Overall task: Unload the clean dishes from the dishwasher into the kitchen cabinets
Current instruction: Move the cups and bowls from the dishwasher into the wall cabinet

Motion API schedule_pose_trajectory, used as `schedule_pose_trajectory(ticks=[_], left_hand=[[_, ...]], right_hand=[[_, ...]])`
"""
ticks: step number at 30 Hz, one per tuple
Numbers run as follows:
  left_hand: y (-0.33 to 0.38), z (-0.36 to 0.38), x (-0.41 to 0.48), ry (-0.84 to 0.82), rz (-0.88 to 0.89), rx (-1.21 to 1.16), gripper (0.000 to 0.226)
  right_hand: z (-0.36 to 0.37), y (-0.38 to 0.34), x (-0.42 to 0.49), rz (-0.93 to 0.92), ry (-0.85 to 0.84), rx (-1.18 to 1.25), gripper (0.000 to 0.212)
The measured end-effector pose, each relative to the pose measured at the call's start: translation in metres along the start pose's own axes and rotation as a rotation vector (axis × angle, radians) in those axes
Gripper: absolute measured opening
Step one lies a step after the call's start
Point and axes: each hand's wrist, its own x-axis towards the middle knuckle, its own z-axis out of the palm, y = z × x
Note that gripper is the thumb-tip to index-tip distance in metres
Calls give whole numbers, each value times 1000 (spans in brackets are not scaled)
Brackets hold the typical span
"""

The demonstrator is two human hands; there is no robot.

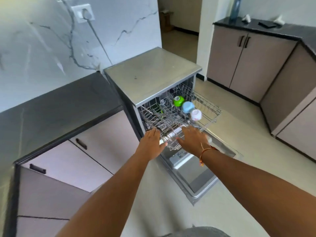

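The rack (207,105) juts lengthwise from the dishwasher (153,74) toward the person (bowls (187,106) upturned inside). Arms outstretched, the left hand (153,142) and right hand (193,139) rest, fingers spread, on its front rail.

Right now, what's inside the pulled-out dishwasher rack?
Green bowl, blue bowl, white bowl, upturned in a row; a dark green item further left. Left hand and right hand cover the rack front, hiding what's beneath.

green bowl (178,101) | blue bowl (187,107) | white-pink bowl (196,114) | black countertop (56,106) | grey-veined white wall (51,31)
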Motion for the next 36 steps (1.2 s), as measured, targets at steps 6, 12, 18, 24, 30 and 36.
schedule_pose_trajectory(ticks=[6,12,18,24,30,36], left_hand=[[49,22,55,-85,53,-53,75],[62,38,131,-145,108,-16,77],[34,79,227,-255,74,-65,71],[-3,136,318,-371,-31,-160,64],[-10,188,405,-376,-40,-214,69],[19,217,511,-185,-45,-391,79]], right_hand=[[1,70,19,148,-32,96,64],[12,108,71,232,-50,127,68],[43,118,151,293,-94,170,61],[82,122,243,358,-192,190,51],[119,143,315,469,-202,171,51],[148,173,385,636,-101,161,79]])
